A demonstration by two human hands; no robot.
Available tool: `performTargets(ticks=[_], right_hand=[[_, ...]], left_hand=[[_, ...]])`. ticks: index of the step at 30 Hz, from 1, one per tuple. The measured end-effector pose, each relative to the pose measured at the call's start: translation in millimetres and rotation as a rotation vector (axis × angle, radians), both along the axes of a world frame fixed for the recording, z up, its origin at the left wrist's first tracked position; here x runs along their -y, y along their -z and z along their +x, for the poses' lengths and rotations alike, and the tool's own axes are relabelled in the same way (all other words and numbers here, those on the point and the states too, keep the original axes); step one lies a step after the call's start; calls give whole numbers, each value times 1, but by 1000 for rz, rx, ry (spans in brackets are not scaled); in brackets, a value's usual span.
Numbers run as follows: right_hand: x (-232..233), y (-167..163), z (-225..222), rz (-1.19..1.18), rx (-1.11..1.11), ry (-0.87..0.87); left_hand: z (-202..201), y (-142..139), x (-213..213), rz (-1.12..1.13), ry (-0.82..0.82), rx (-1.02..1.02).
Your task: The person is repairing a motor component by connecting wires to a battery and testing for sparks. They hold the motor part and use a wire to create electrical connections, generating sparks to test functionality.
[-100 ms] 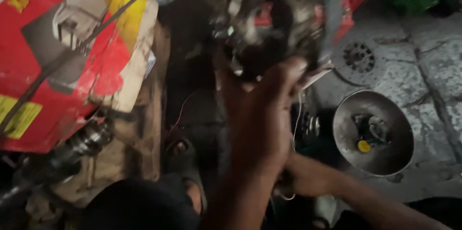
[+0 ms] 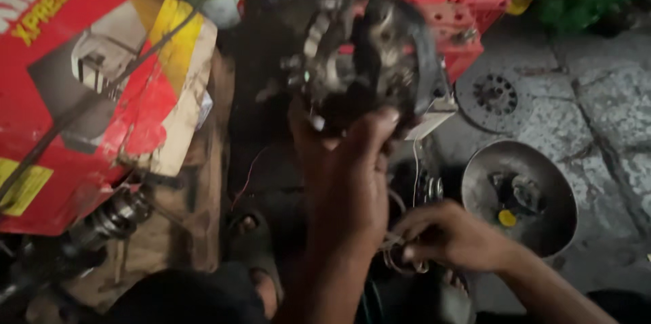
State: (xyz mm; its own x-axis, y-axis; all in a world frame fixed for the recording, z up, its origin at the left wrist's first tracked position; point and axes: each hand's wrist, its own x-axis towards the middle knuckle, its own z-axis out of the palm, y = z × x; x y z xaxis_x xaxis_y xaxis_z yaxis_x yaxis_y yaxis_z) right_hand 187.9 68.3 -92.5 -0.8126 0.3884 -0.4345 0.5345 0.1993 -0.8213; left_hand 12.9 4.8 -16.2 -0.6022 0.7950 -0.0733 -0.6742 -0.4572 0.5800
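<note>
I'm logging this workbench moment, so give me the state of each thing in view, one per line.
Dark greasy round motor part: lifted, gripped from below, blurred.
Left hand: closed on the motor part.
Right hand: low, fingers pinching thin pale wires.
Grey metal bowl: upright on the stone floor, holding small parts and a yellow piece.
Red and yellow cardboard box: closed, worn, tilted.
Perforated metal disc: lying flat.

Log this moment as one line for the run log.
left hand: holds up dark engine part | right hand: fingers on thin wires | metal bowl: on stone floor, right
</note>
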Motion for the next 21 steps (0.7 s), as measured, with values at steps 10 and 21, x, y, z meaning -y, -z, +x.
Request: performTargets(ticks=[10,21], right_hand=[[-44,-39,113,-322,-542,528],[-44,-34,125,-831,-1202,551]], left_hand=[[38,-18,-16,-211,-16,-22],[63,-11,-24,-129,23,-287]])
